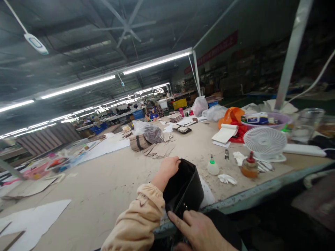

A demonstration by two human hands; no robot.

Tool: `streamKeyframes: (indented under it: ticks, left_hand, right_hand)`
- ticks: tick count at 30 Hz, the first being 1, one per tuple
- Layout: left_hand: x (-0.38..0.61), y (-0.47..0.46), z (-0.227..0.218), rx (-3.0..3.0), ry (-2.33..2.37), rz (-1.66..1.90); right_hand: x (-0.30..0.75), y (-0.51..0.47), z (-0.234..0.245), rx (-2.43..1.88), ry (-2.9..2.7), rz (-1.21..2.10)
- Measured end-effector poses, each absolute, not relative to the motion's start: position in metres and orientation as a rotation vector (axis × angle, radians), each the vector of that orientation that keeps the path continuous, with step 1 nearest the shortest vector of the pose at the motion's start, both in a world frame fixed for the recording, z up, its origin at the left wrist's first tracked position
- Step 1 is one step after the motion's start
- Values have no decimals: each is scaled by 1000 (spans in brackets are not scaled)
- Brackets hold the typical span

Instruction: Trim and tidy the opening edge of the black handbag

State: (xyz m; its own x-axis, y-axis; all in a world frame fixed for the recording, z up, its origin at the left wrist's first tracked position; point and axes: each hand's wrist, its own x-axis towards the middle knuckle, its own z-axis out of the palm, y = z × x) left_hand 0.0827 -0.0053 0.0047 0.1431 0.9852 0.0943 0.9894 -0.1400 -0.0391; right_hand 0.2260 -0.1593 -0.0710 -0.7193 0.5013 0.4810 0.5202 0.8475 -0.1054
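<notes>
A black leather bag (193,186) with an open top stands at the table's near edge, its dark inside facing up. My left hand (169,169), in a cream sleeve, is closed over the bag's far rim. At the near end, my right hand (196,226) grips the rim, its index finger stretched along the edge beside a small shiny metal piece. Its other fingers are partly hidden below. White paper (208,195) lies under the bag. To its right are a squeeze bottle with a green collar (213,166) and a crumpled white glove (227,179).
A red-capped bottle of amber liquid (250,167), a white fan (265,141) and a notepad (225,133) are on the right. Bundled brown pieces (138,143) lie beyond the bag. White sheets (39,223) lie at left. A person (154,112) sits farther back.
</notes>
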Motion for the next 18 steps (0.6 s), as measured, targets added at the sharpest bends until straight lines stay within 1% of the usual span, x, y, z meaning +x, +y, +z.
streamKeyframes:
  ticks: [3,11,15,18]
  left_hand:
    - [84,-2,4,-2254,-1974,-33]
    - [59,-3,8,-2142,-2077,8]
    - [36,-10,14,-2194,-2160,57]
    - [24,-18,15,-2250,-2257,78]
  right_hand:
    - [227,-155,-75,-814,-2484,-159]
    - [265,-143,-44,-1101,-2334,140]
    - [284,-131,-31,-1256,-2271,174]
    - [289,-126,-32,-1351,-2241,136]
